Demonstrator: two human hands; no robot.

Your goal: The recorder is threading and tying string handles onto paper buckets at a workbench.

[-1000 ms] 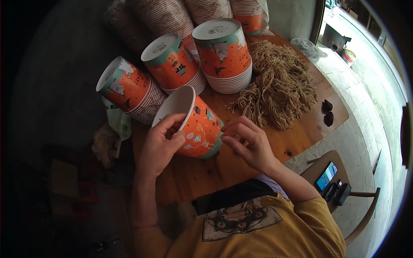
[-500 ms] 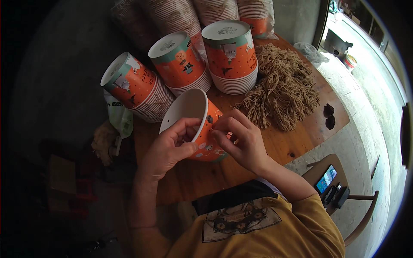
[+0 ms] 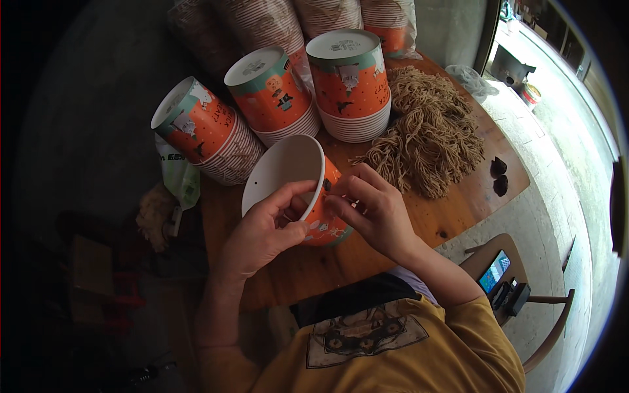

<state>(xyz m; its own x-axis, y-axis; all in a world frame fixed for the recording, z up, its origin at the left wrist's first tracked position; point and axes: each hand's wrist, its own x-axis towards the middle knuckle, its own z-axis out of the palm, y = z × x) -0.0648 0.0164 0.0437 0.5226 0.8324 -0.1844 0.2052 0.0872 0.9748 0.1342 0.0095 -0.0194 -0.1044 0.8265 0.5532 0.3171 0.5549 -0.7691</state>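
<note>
My left grip (image 3: 265, 229) is closed on the rim of an orange paper bucket (image 3: 334, 219), my fingers reaching over into the white inside and my thumb lying against the printed outer wall. The bucket is tilted, its open mouth turned up and towards the left edge of the surface (image 3: 295, 278), its green base band towards the right; it sits over the left half, back from the near edge, and I cannot tell whether it rests there or hangs from my hold. A small dark hole shows in its inner wall. My right grip (image 3: 373, 209) has thumb and fingers drawn together at the outer wall, just below the rim, but whether anything is pinched between them I cannot tell. Beyond the bucket, three upturned stacks of matching buckets stand in a row: the left stack (image 3: 200, 124) leaning by the left edge, the middle stack (image 3: 272, 98), and the right stack (image 3: 350, 85). Plastic-wrapped stacks (image 3: 321, 16) crowd behind them, along the far edge. A heap of tan cords (image 3: 436, 134) lies just beside the right stack, towards the right edge, and small black pieces (image 3: 500, 177) lie near the right corner
</note>
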